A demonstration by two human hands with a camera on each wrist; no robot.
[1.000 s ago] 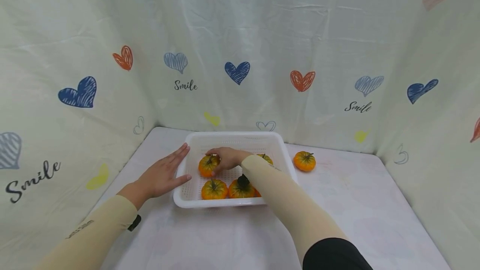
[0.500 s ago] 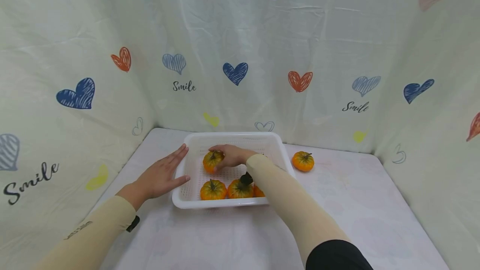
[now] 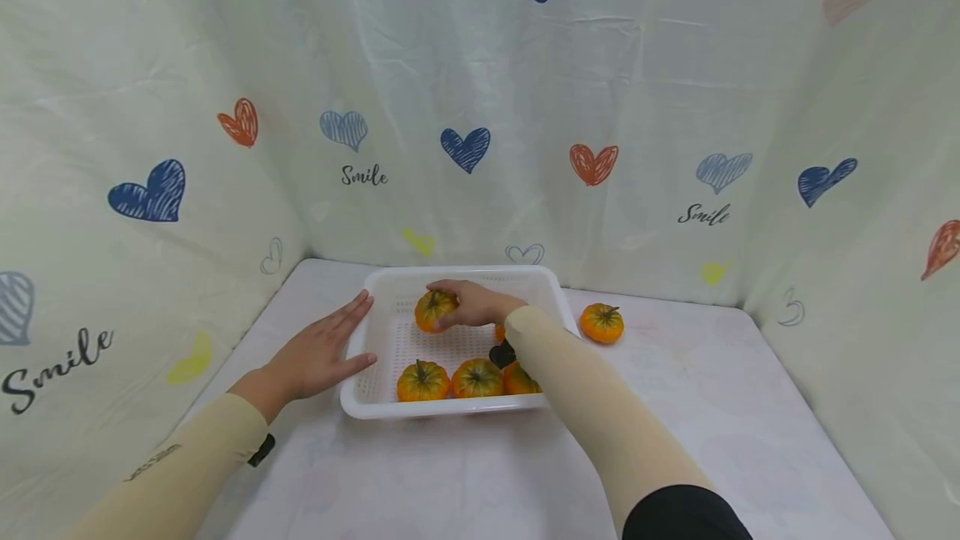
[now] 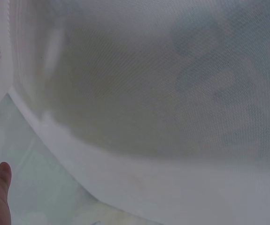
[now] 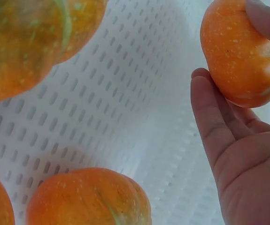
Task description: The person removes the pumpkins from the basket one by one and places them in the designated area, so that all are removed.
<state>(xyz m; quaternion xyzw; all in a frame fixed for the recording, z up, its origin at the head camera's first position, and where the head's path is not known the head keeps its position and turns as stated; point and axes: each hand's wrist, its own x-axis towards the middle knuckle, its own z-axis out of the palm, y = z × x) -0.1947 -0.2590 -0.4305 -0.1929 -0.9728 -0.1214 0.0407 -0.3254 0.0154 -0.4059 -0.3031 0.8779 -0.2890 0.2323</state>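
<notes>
My right hand [image 3: 480, 304] pinches a small orange-and-green pumpkin [image 3: 432, 312] over the back part of a white perforated plastic basket [image 3: 450, 409]. In the right wrist view the thumb lies on one side of this pumpkin [image 5: 240, 51] and the fingers [image 5: 210, 112] on the other. My left hand [image 3: 311, 354] rests with straight fingers at the basket's left rim. Along the basket's front wall sit a left pumpkin [image 3: 423, 381], a middle pumpkin [image 3: 477, 378] and a right pumpkin [image 3: 519, 380], the last partly behind my right forearm. Another pumpkin [image 3: 499, 333] is mostly hidden by my right wrist.
One more pumpkin [image 3: 602, 323] stands on the white-covered table [image 3: 675, 407], just right of the basket. A pale curtain [image 3: 465, 57] printed with hearts closes off the back and sides. The left wrist view shows mostly the basket's outer wall and the cloth.
My right hand has lifted the pumpkin from the basket's back left and carried it slightly right. The left hand has stayed at the rim. The head view has shifted a little.
</notes>
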